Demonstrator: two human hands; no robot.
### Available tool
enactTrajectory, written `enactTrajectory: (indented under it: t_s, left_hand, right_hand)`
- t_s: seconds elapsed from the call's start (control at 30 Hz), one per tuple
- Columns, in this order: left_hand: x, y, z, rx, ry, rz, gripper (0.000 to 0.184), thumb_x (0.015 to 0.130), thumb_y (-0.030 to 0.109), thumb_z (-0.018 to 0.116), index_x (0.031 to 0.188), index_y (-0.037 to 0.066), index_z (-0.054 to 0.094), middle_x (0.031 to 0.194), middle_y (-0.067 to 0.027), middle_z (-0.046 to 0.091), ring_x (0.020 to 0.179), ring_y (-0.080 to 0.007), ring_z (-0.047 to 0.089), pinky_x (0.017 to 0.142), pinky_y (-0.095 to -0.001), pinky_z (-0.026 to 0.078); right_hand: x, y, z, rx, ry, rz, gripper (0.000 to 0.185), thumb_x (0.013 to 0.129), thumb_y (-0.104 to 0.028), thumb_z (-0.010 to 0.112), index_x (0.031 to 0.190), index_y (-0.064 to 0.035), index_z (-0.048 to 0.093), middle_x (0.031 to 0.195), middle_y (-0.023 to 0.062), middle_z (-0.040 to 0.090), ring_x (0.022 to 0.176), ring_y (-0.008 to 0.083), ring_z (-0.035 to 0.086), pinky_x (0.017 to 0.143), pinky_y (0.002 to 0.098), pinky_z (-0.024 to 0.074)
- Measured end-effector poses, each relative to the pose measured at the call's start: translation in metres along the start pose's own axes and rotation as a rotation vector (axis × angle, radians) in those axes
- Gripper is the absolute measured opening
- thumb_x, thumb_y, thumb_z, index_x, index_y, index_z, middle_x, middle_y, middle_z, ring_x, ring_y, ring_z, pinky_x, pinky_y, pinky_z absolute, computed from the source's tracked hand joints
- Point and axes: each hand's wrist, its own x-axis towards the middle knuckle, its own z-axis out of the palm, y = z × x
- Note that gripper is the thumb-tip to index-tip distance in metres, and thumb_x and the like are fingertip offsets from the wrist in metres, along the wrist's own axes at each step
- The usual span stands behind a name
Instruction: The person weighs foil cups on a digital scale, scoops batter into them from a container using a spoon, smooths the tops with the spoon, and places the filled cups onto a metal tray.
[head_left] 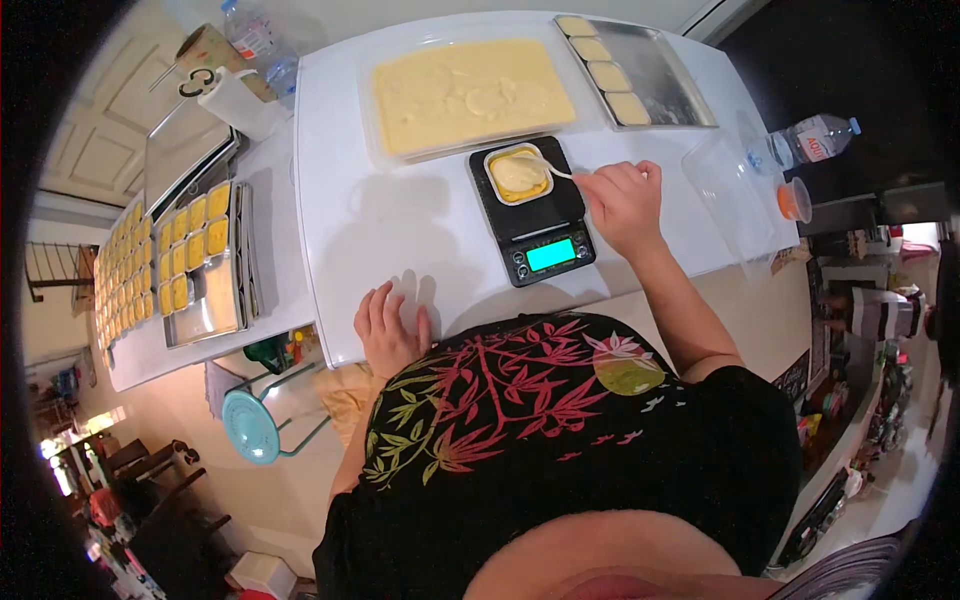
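Observation:
My right hand [622, 205] is closed round the handle of a spoon [560, 174]. The spoon's head is over a small square cup [497, 187], in pale yellow batter that fills the cup. This cup stands on the black platform of a digital kitchen scale [490, 222] with a lit turquoise display; its digits are not readable. My left hand [393, 330] rests on the near edge of the white table, fingers apart and nothing in them. Just beyond the scale lies a large clear tub [372, 140] holding more pale yellow batter [470, 95].
At the back right, a metal tray [670, 85] carries several filled cups [606, 77] along its left side. A clear plastic lid [722, 190], a water bottle [815, 139] and an orange-tinted cup [794, 201] sit at the right. Trays of yellow-filled cups [195, 235] occupy the left table.

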Motion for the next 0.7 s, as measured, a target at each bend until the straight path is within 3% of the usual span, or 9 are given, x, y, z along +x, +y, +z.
enactTrajectory:
  t_s: [0.37, 0.7]
  left_hand:
    - [0.001, -0.002, 0.001, 0.012, 0.015, 0.015, 0.039, 0.077, 0.016, 0.071, 0.110, 0.005, 0.053, 0.123, -0.0143, 0.056, 0.116, -0.0373, 0.049, 0.098, -0.0451, 0.038]
    - [0.001, -0.003, 0.002, 0.011, 0.028, 0.036, 0.040, 0.077, 0.016, 0.071, 0.111, 0.004, 0.053, 0.122, -0.0144, 0.056, 0.115, -0.0368, 0.049, 0.098, -0.0451, 0.038]
  right_hand:
    - [0.002, -0.007, -0.001, 0.049, 0.037, 0.067, 0.009, 0.079, -0.015, 0.070, 0.087, -0.0186, 0.067, 0.074, -0.0044, 0.059, 0.073, 0.0153, 0.057, 0.077, 0.0400, 0.0332]
    - [0.016, -0.014, -0.014, 0.203, -0.172, 0.401, 0.010, 0.088, -0.024, 0.064, 0.091, -0.0157, 0.068, 0.083, -0.0005, 0.070, 0.066, 0.0169, 0.059, 0.075, 0.0339, 0.0334]
